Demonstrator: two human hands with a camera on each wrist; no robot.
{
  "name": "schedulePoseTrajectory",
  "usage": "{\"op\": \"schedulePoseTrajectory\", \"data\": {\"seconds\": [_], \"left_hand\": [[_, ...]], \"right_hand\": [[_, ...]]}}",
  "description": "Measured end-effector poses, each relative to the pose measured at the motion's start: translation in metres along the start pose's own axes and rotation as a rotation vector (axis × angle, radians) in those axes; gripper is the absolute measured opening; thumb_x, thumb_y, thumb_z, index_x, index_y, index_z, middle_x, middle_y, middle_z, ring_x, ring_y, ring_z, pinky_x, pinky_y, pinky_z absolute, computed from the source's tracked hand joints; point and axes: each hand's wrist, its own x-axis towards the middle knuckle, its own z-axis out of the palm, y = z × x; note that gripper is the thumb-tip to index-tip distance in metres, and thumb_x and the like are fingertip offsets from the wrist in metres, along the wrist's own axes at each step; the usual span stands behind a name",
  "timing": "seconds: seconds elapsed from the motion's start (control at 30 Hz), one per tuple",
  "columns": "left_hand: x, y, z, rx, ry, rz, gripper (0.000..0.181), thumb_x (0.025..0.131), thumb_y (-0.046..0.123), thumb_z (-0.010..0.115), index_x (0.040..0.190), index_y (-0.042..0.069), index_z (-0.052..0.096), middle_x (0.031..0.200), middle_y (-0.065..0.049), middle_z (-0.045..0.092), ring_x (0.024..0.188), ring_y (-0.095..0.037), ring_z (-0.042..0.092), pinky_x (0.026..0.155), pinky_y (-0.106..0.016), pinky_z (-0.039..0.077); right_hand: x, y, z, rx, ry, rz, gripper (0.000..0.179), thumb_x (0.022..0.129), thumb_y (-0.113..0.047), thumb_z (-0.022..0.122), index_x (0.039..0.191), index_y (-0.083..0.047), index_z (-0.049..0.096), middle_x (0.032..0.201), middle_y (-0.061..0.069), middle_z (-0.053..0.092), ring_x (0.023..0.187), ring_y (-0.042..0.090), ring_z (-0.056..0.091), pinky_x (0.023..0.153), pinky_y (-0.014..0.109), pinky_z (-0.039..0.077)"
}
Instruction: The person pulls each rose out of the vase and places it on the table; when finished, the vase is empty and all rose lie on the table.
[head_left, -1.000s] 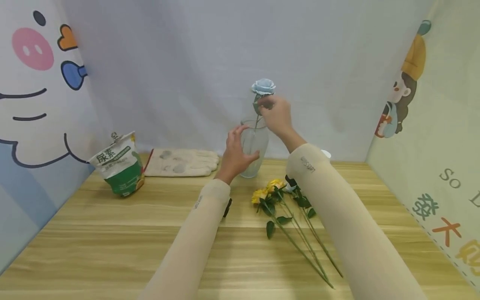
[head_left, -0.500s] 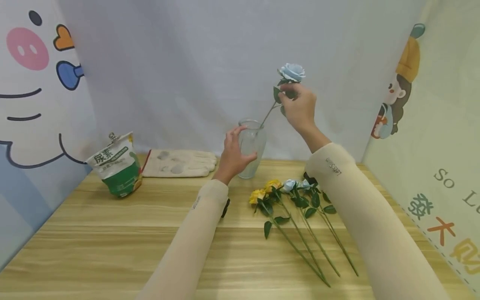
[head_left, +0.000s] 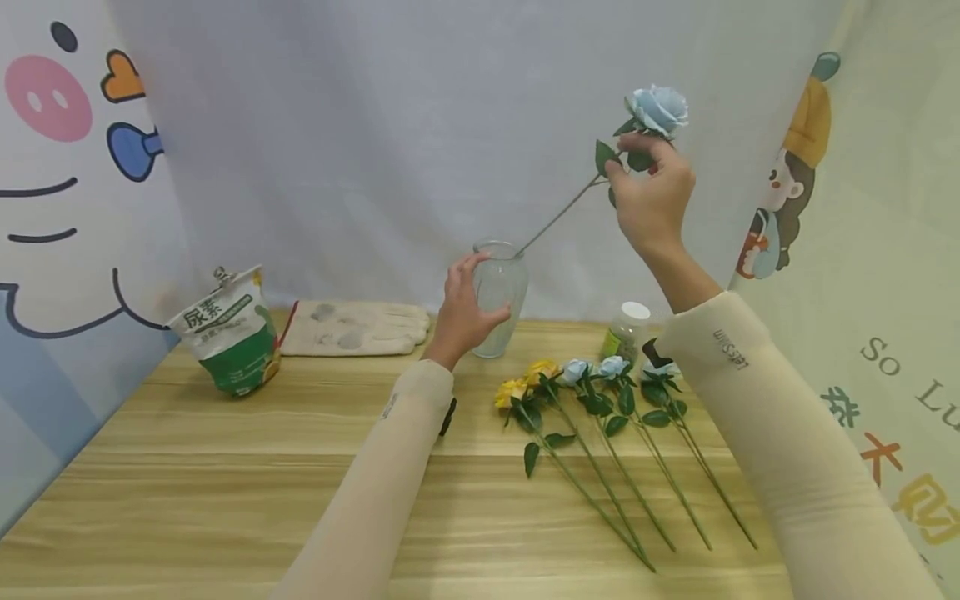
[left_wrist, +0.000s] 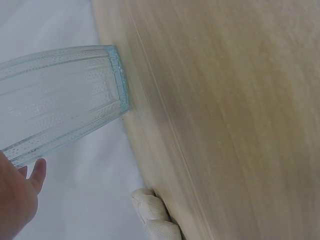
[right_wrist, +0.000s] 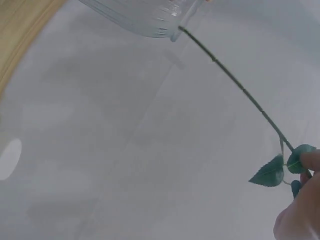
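A clear glass vase (head_left: 498,292) stands upright at the back of the table; its base shows in the left wrist view. My left hand (head_left: 462,312) holds it from the left, fingers near the rim and thumb across the front. High to the right, my right hand (head_left: 656,196) pinches a light blue artificial rose (head_left: 658,110) by the stem just under the bloom, among green leaves. The stem (right_wrist: 240,86) slants down to the vase's mouth, its lower end at the rim. In the right wrist view the bloom is out of frame.
Yellow roses (head_left: 512,393) and blue roses (head_left: 612,367) lie in a fan, stems toward me. Behind them stands a white-capped jar (head_left: 628,332), partly behind the right sleeve. Work gloves (head_left: 356,327) and a clipped green-white bag (head_left: 238,342) are at left. A curtain (head_left: 375,150) backs the table.
My right hand has moved up and right with the blue rose, drawing its stem from inside the vase to the rim. The left hand stays on the vase. The jar and more roses are now uncovered.
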Motion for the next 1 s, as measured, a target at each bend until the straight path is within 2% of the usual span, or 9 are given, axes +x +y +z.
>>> {"op": "schedulePoseTrajectory", "data": {"seconds": [0.3,0.47,0.6,0.73,0.83,0.9,1.0], "left_hand": [[0.0,-0.001,0.001,-0.005,-0.001,-0.002,0.082,0.086,0.032,0.076,0.15,0.03,0.026,0.153,-0.016,0.025,0.137,-0.036,0.033,0.082,-0.053,0.052],[0.0,0.0,0.0,-0.017,-0.007,-0.01,0.082,0.086,0.032,0.076,0.151,0.031,0.025,0.154,-0.016,0.024,0.138,-0.036,0.032,0.085,-0.055,0.051],[0.0,-0.001,0.0,-0.013,-0.012,-0.008,0.082,0.086,0.033,0.076,0.15,0.031,0.025,0.154,-0.015,0.024,0.138,-0.036,0.033,0.084,-0.054,0.051],[0.001,-0.002,0.001,-0.007,0.0,0.007,0.082,0.086,0.032,0.076,0.15,0.03,0.026,0.153,-0.016,0.025,0.136,-0.037,0.034,0.084,-0.054,0.051],[0.001,-0.002,0.0,-0.009,0.001,0.007,0.082,0.086,0.032,0.076,0.15,0.03,0.026,0.153,-0.016,0.025,0.136,-0.037,0.034,0.084,-0.054,0.051],[0.001,-0.001,0.0,-0.012,-0.004,0.004,0.082,0.086,0.032,0.076,0.15,0.03,0.025,0.153,-0.016,0.024,0.137,-0.037,0.034,0.084,-0.054,0.051],[0.001,-0.001,-0.001,-0.015,-0.005,0.002,0.082,0.086,0.032,0.076,0.15,0.031,0.025,0.153,-0.016,0.024,0.136,-0.037,0.034,0.084,-0.054,0.051]], "right_hand": [[-0.003,-0.007,-0.041,-0.017,-0.009,0.008,0.022,0.086,-0.009,0.074,0.107,-0.002,0.074,0.103,0.002,0.073,0.091,0.006,0.057,0.078,0.021,0.033],[-0.013,-0.002,-0.068,-0.042,-0.036,-0.016,0.021,0.084,-0.011,0.075,0.102,-0.001,0.076,0.089,-0.013,0.07,0.085,0.005,0.054,0.074,0.022,0.029],[-0.029,0.009,-0.089,-0.094,-0.108,-0.035,0.021,0.083,-0.009,0.075,0.099,0.005,0.075,0.083,-0.025,0.064,0.08,0.007,0.046,0.072,0.022,0.027],[-0.044,0.021,-0.105,-0.149,-0.193,0.006,0.023,0.084,-0.01,0.075,0.102,0.004,0.075,0.083,-0.028,0.062,0.077,0.009,0.041,0.062,0.022,0.027],[-0.052,0.029,-0.114,-0.159,-0.24,0.02,0.023,0.083,-0.007,0.075,0.102,0.004,0.075,0.082,-0.028,0.063,0.074,0.011,0.038,0.053,0.023,0.024],[-0.057,0.034,-0.119,-0.157,-0.269,0.01,0.021,0.081,-0.004,0.076,0.1,0.005,0.075,0.079,-0.026,0.062,0.073,0.012,0.038,0.055,0.022,0.025],[-0.062,0.04,-0.126,-0.187,-0.321,0.009,0.019,0.08,-0.002,0.077,0.098,0.004,0.076,0.07,-0.02,0.059,0.069,0.012,0.037,0.05,0.021,0.023]]}}
